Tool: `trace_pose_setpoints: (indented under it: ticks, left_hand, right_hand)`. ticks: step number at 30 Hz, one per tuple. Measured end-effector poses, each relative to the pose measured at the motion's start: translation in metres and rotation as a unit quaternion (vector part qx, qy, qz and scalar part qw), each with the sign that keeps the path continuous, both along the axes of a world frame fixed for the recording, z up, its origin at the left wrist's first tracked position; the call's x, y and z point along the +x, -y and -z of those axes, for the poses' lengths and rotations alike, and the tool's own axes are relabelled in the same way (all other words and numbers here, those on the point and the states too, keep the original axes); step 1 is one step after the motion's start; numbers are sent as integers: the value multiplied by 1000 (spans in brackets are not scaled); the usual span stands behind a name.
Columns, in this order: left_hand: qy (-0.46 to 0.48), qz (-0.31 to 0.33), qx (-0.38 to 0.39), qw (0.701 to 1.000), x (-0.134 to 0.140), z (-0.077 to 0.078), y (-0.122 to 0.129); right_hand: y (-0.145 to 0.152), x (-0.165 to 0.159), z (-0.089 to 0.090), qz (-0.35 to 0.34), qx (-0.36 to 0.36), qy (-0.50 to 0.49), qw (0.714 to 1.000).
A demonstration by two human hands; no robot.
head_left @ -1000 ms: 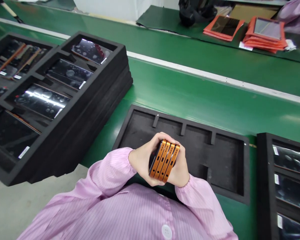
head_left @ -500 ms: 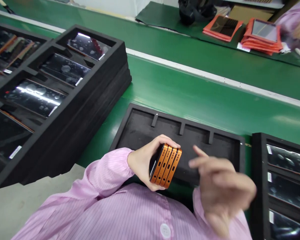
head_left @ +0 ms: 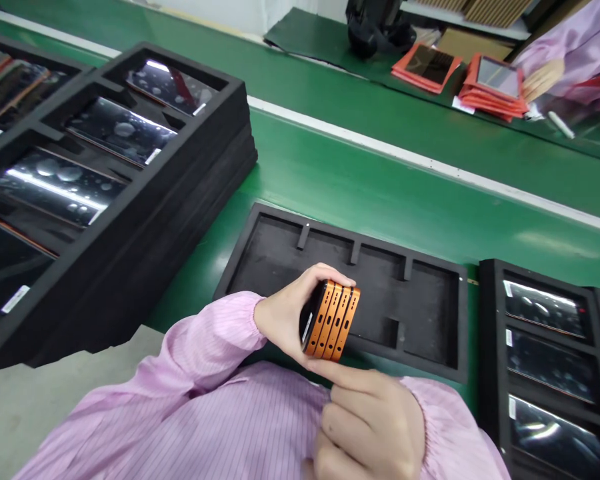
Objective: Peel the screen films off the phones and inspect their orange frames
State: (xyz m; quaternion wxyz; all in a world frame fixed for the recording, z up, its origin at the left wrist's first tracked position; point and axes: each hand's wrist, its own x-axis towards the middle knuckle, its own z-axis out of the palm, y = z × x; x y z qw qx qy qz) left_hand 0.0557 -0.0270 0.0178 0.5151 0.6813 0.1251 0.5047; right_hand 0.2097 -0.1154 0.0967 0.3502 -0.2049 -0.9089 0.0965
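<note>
My left hand [head_left: 286, 312] is closed around a stack of phones [head_left: 333, 323] standing on edge side by side. Their orange bottom edges, with ports and speaker holes, face up toward me; a dark screen shows on the left side. The index finger of my right hand [head_left: 367, 417] is stretched out, its tip at the lower end of the stack near my left fingers. The other fingers of that hand are curled, with nothing visible in them; its thumb is hidden. Behind the phones lies a black foam tray [head_left: 461, 327] with bare compartments showing.
Stacked black foam trays [head_left: 200, 177] with phones stand at the left. Another foam tray [head_left: 491, 333] holding phones lies at the right. Across the green bench [head_left: 380, 180] are red-orange sleeves [head_left: 495, 100] and a co-worker's hand [head_left: 544, 79].
My right hand has moved left and inward from beside the phones to their lower end, its index finger extended. My left hand keeps its hold. The view has shifted slightly right.
</note>
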Motion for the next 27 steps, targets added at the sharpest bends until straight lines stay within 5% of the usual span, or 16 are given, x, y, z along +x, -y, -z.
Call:
trace_pose_setpoints:
  ticks: [4, 6, 11, 20, 27]
  left_hand:
    - [-3, 1, -17, 1000, -1, -1, 2]
    - [2, 6, -21, 1000, -1, -1, 3]
    - [14, 14, -22, 1000, -1, 2, 1]
    - [9, 43, -49, 998, -5, 6, -5]
    - [28, 53, -42, 997, -5, 4, -6]
  right_hand:
    - [31, 3, 2, 152, -86, 3, 985]
    - [36, 4, 0, 171, -83, 9, 982]
    - [20, 1, -6, 106, -58, -18, 992]
    - [12, -5, -3, 106, -117, -37, 987]
    - [14, -7, -4, 145, -91, 4, 985]
